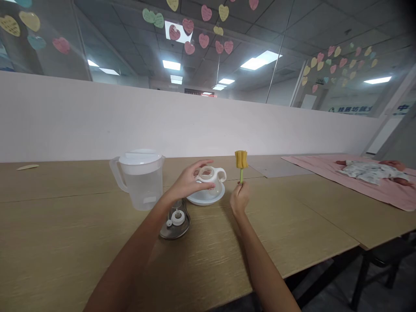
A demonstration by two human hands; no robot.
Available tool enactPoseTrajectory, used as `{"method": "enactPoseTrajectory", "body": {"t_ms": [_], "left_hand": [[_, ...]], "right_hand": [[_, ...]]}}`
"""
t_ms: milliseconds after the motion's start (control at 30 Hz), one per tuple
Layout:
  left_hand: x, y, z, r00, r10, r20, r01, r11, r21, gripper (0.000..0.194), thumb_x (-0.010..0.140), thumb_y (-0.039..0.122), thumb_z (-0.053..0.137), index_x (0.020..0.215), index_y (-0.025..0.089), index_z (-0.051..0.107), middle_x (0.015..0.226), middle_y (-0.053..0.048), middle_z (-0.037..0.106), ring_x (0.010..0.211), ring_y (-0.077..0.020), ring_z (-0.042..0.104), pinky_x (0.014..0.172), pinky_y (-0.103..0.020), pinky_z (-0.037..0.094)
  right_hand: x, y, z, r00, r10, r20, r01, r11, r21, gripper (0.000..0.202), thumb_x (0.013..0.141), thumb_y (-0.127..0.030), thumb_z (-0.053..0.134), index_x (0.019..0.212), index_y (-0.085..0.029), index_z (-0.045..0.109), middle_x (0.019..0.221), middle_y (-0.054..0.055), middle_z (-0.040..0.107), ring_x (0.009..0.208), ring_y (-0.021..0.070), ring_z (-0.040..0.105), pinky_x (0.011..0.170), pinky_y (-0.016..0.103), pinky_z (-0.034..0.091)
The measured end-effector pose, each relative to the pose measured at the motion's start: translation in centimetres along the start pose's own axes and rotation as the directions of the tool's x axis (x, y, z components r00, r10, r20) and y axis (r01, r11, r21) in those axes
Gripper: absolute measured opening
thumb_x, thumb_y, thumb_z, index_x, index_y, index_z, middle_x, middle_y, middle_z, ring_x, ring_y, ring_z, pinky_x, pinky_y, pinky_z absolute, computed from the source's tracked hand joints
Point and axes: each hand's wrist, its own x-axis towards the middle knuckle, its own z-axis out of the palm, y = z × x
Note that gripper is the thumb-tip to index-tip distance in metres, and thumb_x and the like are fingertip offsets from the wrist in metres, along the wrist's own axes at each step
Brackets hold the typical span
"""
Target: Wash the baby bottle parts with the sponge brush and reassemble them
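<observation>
My left hand is closed around a clear baby bottle with a white handled collar, its open mouth tipped toward me. The bottle is over a white bowl; whether it touches the bowl I cannot tell. To the right, my right hand grips the green handle of a bottle brush, its yellow sponge head pointing up, apart from the bottle. Below my left wrist sits a metal tray with a white ring and other small bottle parts, partly hidden by my forearm.
A lidded clear pitcher of water stands left of my hands. On the right, a baby doll in printed clothes lies on a pink cloth. A white wall backs the wooden table; a dark stool is at lower right.
</observation>
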Motion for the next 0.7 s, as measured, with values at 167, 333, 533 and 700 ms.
{"method": "enactPoseTrajectory", "body": {"t_ms": [167,333,533,700], "left_hand": [[0.7,-1.7,-0.6,0.964,0.027,-0.263,0.027,0.979,0.2,0.058,0.059,0.031,0.074,0.112,0.018,0.053,0.112,-0.005,0.061,0.104,-0.0206,0.057,0.093,-0.033,0.044],[1.0,-3.0,-1.4,0.932,0.186,-0.312,0.002,0.856,0.517,0.048,0.063,0.023,0.069,0.109,0.02,0.057,0.112,-0.005,0.06,0.105,-0.0219,0.055,0.091,-0.034,0.044],[0.9,-4.1,-2.0,0.913,0.268,-0.309,0.021,0.724,0.689,0.047,0.066,0.023,0.067,0.112,0.018,0.057,0.106,-0.006,0.06,0.101,-0.0227,0.055,0.09,-0.035,0.044],[0.9,-4.5,-2.4,0.925,0.269,-0.267,0.054,0.603,0.796,0.047,0.066,0.021,0.065,0.113,0.018,0.057,0.101,-0.006,0.059,0.097,-0.0238,0.055,0.087,-0.036,0.042]], "right_hand": [[0.1,0.0,0.1,0.99,-0.12,-0.069,0.118,0.993,-0.022,0.04,0.092,-0.035,0.022,0.099,-0.014,0.054,0.085,0.011,0.057,0.079,0.0211,0.05,0.068,0.03,0.034],[-0.2,-0.1,-0.1,0.936,-0.351,-0.033,0.349,0.935,-0.061,0.04,0.093,-0.028,0.025,0.111,-0.014,0.058,0.085,0.01,0.062,0.081,0.0191,0.054,0.077,0.032,0.035],[-0.4,-0.2,-0.4,0.799,-0.6,-0.029,0.596,0.798,-0.087,0.034,0.091,-0.021,0.034,0.108,-0.022,0.064,0.089,0.007,0.064,0.083,0.0164,0.054,0.082,0.033,0.036],[-0.3,-0.1,-0.6,0.768,-0.638,-0.053,0.635,0.77,-0.062,0.036,0.09,-0.015,0.035,0.106,-0.026,0.066,0.094,0.007,0.065,0.089,0.0156,0.055,0.087,0.035,0.039]]}}
